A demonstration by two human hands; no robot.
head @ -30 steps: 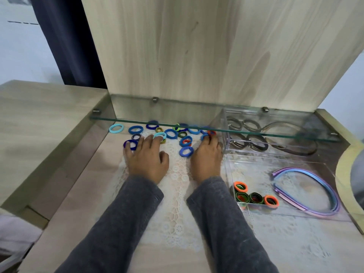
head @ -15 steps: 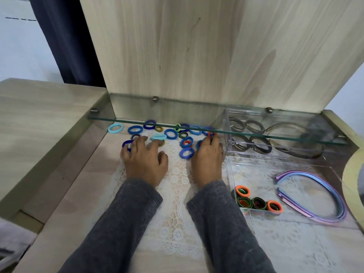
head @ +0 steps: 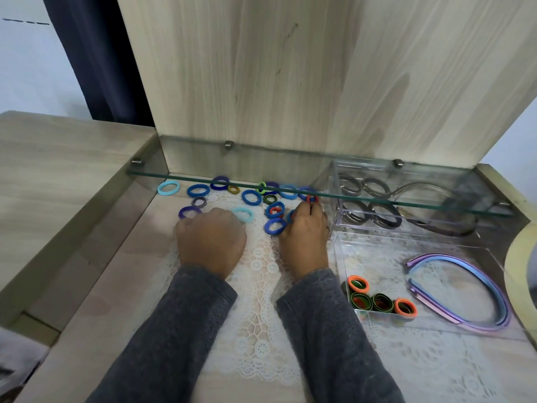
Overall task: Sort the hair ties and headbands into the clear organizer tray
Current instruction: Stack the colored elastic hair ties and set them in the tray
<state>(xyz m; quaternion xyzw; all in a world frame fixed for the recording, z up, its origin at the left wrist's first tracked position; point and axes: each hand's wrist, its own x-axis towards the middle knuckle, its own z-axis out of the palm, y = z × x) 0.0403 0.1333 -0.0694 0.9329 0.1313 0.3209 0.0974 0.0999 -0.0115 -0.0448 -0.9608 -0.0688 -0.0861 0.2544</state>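
Left hand [head: 210, 239] is curled knuckles-up among blue hair ties [head: 198, 190] scattered on the far counter [head: 101, 315]; can't tell if it grips one. Right hand [head: 305, 237] pinches a red hair tie [head: 312, 198] just left of the clear organizer tray [head: 374, 257]. The tray's near compartment holds orange and green ties [head: 361, 301] and a purple headband [head: 450, 256].
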